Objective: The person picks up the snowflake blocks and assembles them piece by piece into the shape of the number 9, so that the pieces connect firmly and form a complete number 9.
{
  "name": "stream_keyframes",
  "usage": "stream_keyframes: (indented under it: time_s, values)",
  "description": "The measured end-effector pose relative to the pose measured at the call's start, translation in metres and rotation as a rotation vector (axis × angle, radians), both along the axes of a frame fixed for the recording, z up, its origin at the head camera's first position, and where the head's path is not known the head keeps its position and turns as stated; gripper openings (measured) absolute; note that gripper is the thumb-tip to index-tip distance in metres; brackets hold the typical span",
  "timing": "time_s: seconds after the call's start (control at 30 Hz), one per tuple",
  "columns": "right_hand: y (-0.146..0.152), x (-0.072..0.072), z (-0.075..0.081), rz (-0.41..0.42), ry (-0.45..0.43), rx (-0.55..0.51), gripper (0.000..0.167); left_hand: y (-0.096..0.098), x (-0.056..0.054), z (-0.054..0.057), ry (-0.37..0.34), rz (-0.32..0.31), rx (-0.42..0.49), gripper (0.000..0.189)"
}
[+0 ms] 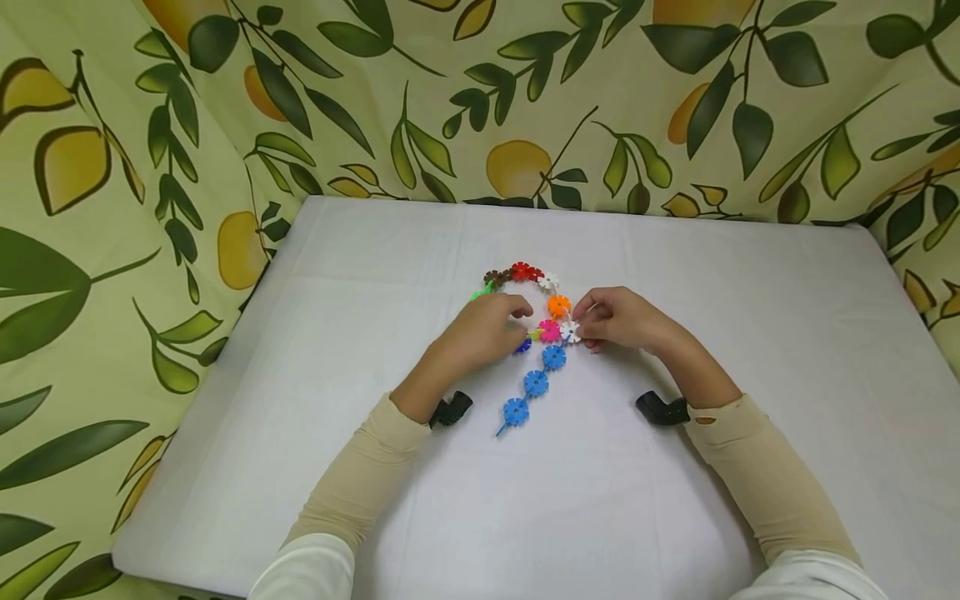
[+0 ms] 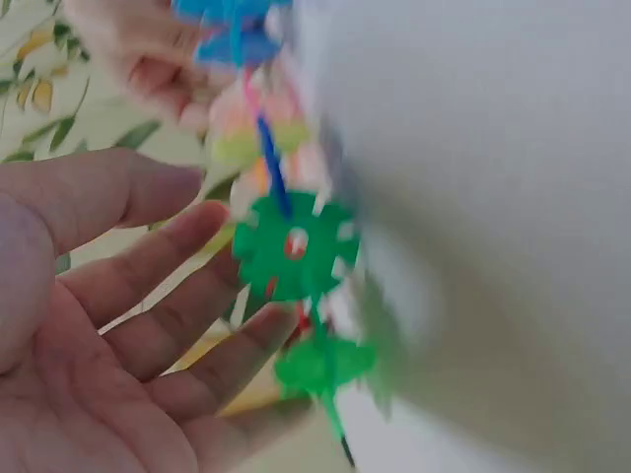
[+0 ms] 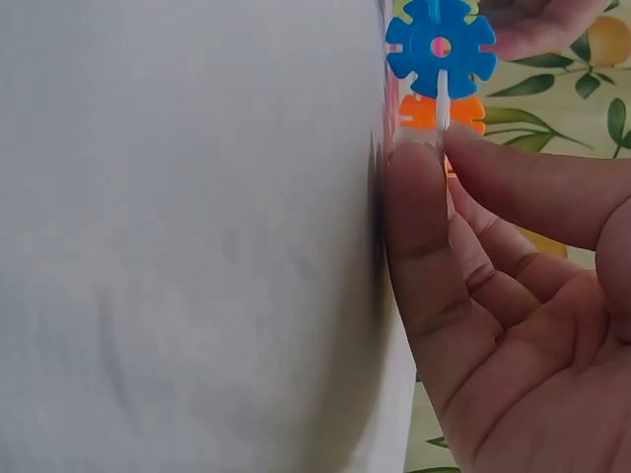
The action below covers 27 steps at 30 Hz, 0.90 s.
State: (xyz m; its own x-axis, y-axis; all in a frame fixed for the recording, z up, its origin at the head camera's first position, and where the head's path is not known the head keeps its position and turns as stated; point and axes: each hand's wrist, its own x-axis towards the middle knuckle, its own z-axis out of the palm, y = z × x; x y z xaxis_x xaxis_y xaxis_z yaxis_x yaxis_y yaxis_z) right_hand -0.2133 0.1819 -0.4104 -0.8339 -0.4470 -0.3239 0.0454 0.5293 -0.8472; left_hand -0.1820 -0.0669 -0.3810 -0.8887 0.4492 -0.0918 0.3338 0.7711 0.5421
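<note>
A chain of snowflake building discs lies as a loop on the table, with brown, red [image 1: 522, 271], white, orange [image 1: 558, 306], pink [image 1: 550, 331] and green discs. Three blue discs [image 1: 536, 383] form a tail toward the near edge. My right hand [image 1: 626, 321] pinches a white disc [image 1: 571, 332] by its edge, where loop and tail meet; in the right wrist view, thumb and forefinger hold it just below a blue disc [image 3: 441, 74]. At the loop's left side, my left hand [image 1: 487, 333] has loosely spread fingers beside a green disc [image 2: 296, 274], gripping nothing.
A white cloth covers the table [image 1: 600, 517]. Behind and to the left hangs a curtain [image 1: 450, 108] with a leaf and fruit print. Black bent pieces [image 1: 663, 409] show beside both wrists.
</note>
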Motion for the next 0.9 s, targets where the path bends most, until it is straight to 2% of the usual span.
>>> stream_keyframes:
  time_s: [0.13,0.2,0.27,0.37,0.47,0.53,0.63,0.73,0.9]
  values:
    - [0.001,0.0,0.001,-0.003,-0.007,0.03,0.019,-0.019,-0.001,0.014,0.021,0.093,0.0,0.016]
    - [0.002,0.0,0.001,0.002,-0.015,0.055,0.019,-0.026,0.003,0.021,-0.016,0.092,-0.046,0.013]
    - [0.003,-0.001,0.002,0.008,-0.014,0.076,0.018,-0.027,0.01,0.027,-0.11,0.022,-0.12,0.019]
    - [0.006,-0.001,0.003,0.005,-0.007,0.092,0.016,-0.021,0.023,0.03,-0.275,-0.155,-0.231,0.029]
    - [0.009,-0.002,0.004,-0.004,-0.011,0.092,0.016,-0.013,0.035,0.027,-0.364,-0.296,-0.282,0.03]
    - [0.01,-0.001,0.005,-0.01,-0.019,0.09,0.016,-0.008,0.04,0.023,-0.371,-0.355,-0.27,0.027]
    - [0.011,-0.001,0.005,-0.013,-0.021,0.086,0.017,-0.005,0.043,0.017,-0.349,-0.402,-0.241,0.019]
    - [0.011,-0.001,0.006,-0.015,-0.017,0.083,0.016,-0.004,0.043,0.013,-0.314,-0.411,-0.243,0.017]
    - [0.011,0.0,0.007,-0.008,-0.017,0.084,0.018,-0.003,0.043,0.008,-0.3,-0.397,-0.267,0.027]
